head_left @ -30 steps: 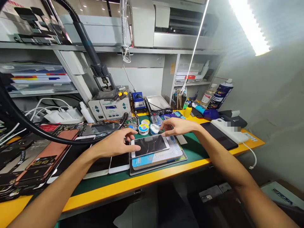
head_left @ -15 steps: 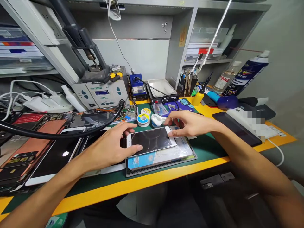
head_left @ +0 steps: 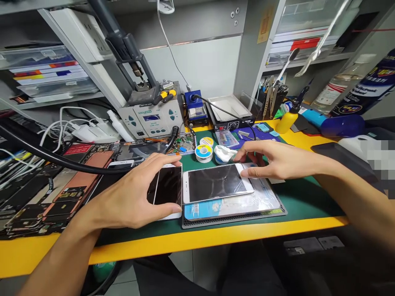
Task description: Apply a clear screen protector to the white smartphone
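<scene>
A white-framed smartphone, dark screen up, lies on a blue and silver flat pack over a grey perforated plate. At its right end, my right hand has the thumb on the corner and curled fingers by the back edge. My left hand is off this phone, to its left. Its thumb and fingers are spread wide around a second white-edged phone, which it partly hides; I cannot tell whether it touches that phone.
Behind are solder spools, a white cloth, a circuit board and a hot air station. Phone parts crowd the left under a black hose. A yellow bottle and a dark phone lie rightward.
My left hand has left the white-framed phone's left end and moved left over the second phone. My right hand stays at the right end. The view has turned left.
</scene>
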`<state>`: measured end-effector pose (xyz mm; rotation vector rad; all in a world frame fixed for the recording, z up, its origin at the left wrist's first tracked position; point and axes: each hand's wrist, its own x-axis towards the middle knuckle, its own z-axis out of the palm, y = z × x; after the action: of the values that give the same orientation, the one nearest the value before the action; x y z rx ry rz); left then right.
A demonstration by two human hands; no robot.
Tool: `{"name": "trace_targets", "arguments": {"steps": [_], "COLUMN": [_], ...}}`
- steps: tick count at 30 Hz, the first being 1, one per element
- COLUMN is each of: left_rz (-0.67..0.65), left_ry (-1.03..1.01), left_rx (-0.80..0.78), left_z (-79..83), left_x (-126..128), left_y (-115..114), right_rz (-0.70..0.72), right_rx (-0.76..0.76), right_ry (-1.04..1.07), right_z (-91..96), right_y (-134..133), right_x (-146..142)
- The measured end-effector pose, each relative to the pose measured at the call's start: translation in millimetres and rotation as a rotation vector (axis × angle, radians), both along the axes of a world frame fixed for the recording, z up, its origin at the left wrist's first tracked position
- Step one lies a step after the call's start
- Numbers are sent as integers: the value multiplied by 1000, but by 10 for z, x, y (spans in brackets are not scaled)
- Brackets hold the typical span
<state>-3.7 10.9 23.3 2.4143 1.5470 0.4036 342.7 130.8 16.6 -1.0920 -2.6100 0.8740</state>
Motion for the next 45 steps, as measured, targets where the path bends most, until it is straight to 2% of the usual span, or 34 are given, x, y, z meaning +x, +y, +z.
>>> {"name": "trace_targets", "arguments": {"steps": [12, 23, 45], "left_rz": [-49, -10, -21], "left_ry": [74, 36, 46], "left_rx": [14, -19, 48], "left_z": [-109, -149, -188], "left_x": [53, 42, 77], "left_y": [-27, 1, 17], "right_rz": [-20, 0, -2], "right_rx": [-8, -17, -11], "right_ry": [-33, -48, -47], "right_z": [-52, -51, -21], "right_y": [37, 51, 51], "right_x": [-18, -14, 2]}}
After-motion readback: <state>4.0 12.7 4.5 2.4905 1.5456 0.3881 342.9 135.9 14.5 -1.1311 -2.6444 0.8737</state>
